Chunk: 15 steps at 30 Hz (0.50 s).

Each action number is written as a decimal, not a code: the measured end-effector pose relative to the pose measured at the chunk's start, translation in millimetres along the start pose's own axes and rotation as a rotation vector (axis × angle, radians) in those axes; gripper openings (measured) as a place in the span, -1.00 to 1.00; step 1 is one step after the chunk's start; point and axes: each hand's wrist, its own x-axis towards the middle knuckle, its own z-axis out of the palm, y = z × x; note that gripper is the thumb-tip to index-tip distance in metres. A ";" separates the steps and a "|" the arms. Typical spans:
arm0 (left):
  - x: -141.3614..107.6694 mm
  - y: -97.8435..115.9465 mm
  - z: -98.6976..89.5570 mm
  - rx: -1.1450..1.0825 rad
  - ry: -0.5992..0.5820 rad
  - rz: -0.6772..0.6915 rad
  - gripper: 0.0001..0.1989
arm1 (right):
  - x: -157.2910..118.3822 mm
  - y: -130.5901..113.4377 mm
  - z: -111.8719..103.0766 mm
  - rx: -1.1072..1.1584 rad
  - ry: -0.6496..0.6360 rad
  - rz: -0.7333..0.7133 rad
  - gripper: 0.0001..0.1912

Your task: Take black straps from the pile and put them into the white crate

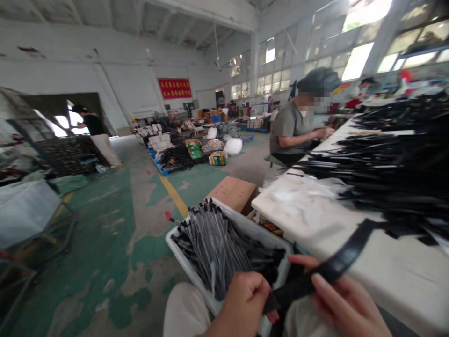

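Your left hand [242, 304] is closed around one end of a black fabric strap [324, 274], just in front of your lap. Your right hand [345, 311] has its fingers [319, 283] closed on the strap a little further along. From there, the free end rises toward 2 o'clock, over the edge of the table [393, 276], without any sign of being tied down.

The strap looks light and soft, and it should flex easily, though it seems to have enough body to keep a loose curve. Its smooth face may slip a little, so a pinch between finger and thumb near the end seems the surest hold, with the other hand further along to keep it taut.

At 11 o'clock, a white plastic tub [245, 227] holds a bundle of grey and black strips [220, 248]. A large heap of black straps [396, 161] lies on the table at 1 o'clock. Beyond it, at 12 o'clock, a seated co-worker [293, 126] works at the same table with both hands.
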 end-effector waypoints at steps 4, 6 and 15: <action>0.0 16.4 -7.7 -0.066 -0.080 0.113 -0.33 | 10.5 -38.3 2.1 -0.021 -0.031 -0.139 -0.54; 1.2 22.6 -7.8 -0.129 -0.070 0.158 -0.34 | 10.7 -43.6 16.6 -0.105 -0.259 -0.231 -0.60; 11.3 32.0 -24.8 -0.015 -0.137 0.218 -0.44 | 39.4 -76.1 8.3 0.224 0.057 -0.267 -0.73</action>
